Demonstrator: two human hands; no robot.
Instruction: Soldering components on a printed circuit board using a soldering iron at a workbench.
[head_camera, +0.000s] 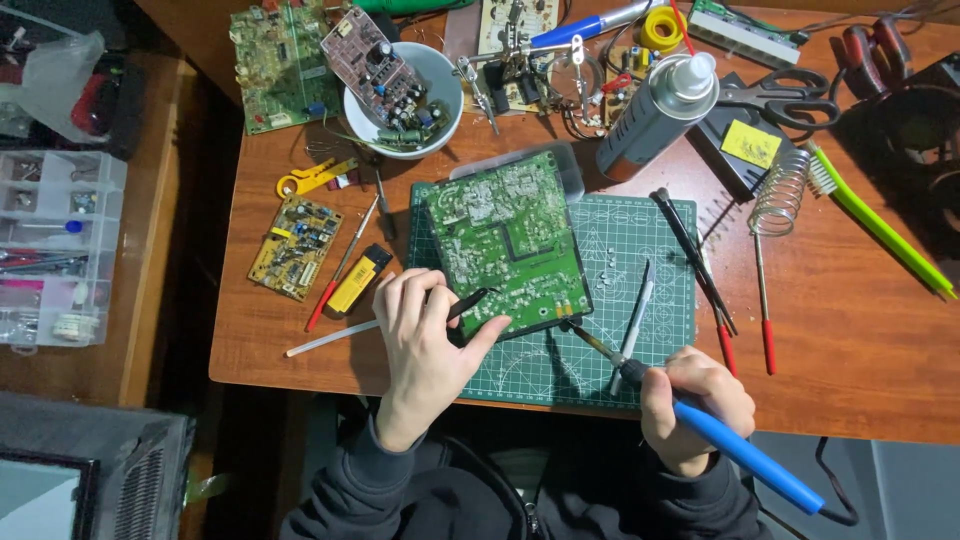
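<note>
The large green circuit board (505, 240) lies solder side up on the green cutting mat (640, 250), tilted, its near edge toward the person. The left hand (425, 335) rests on the mat at the board's near left corner, fingers closed around a black tweezer-like tool (468, 303) whose tip lies over the board edge. The right hand (695, 400) is clenched around the blue-handled soldering iron (745, 455); the iron's tip (575, 328) meets the board at its near right corner. Loose tweezers (632, 325) lie on the mat just beside the iron shaft.

Judged procedure for the step in hand, working a joint at the board edge:
- Keep the heel of the left hand planted so the board cannot slide under tip pressure
- Hold the iron low and steady, tip flat against pad and lead together
- Keep the black tool near the joint but off the heated point until the solder flows
- Keep the iron's cable (835, 500) clear of the table edge

A spray can (655, 115), scissors (775, 100) and a white bowl (440, 75) of parts stand well apart, at the far side of the wooden table (850, 330)
</note>
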